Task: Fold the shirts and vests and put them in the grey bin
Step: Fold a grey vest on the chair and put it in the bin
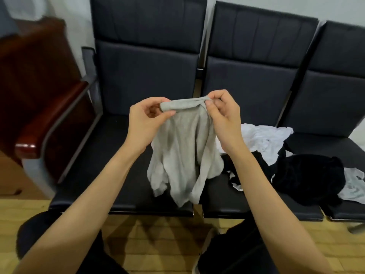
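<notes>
Above the seat: grey garment (183, 155) hangs over the black bench (122, 186)
Left hand (146, 123): pinches its rolled top edge
Right hand (223, 117): pinches the same edge
Beside: white clothes (264, 137), black clothes (308, 177) on next seat

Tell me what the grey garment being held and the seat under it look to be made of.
Grey garment: soft knit, probably cotton jersey; matte, limp, hanging in loose folds from both hands. Seat: dark padded cushion, likely faux leather; smooth, with a faint sheen and stitched panels, though blur leaves it open.
</notes>
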Motion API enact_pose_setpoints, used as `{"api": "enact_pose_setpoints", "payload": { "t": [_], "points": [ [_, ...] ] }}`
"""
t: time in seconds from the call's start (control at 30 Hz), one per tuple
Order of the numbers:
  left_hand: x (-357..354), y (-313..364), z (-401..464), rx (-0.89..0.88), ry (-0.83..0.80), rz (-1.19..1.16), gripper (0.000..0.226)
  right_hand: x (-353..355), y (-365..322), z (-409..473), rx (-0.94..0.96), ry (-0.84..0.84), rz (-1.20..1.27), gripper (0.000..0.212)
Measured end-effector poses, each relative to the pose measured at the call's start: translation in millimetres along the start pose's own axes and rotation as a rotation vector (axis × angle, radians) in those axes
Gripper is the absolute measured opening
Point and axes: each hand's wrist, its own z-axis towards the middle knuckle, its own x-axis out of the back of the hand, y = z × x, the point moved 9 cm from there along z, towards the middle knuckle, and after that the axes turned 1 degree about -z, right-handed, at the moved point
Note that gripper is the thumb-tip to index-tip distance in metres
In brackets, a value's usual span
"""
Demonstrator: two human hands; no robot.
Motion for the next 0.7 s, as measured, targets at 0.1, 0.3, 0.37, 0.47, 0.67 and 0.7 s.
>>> {"api": "enact_pose_setpoints", "payload": {
  "t": [0.1,0.3,0.37,0.47,0.67,0.7],
  "points": [
    [24,15,0,-0.056,0.115,0.017,0.009,-16,-11,2,-0.045,-0.062,0.022,0.009],
    [57,23,4,-0.09,0.106,0.235,0.007,-51,-11,-9,-0.166,-0.305,0.01,0.011],
    [57,22,2,-0.079,-0.003,0.2,0.013,-62,-15,-16,-0.162,-0.379,-0.042,0.021],
    [53,12,-4,-0.022,-0.154,0.156,0.018,-76,-19,-23,-0.122,-0.474,-0.143,0.025],
    [48,-45,-27,0.28,-0.267,-0.049,0.014,-82,-9,-23,-0.216,-0.465,-0.004,0.022],
    [44,-55,-33,0.319,-0.32,-0.084,0.021,-82,-7,-23,-0.237,-0.458,0.025,0.022]
  ]
}}
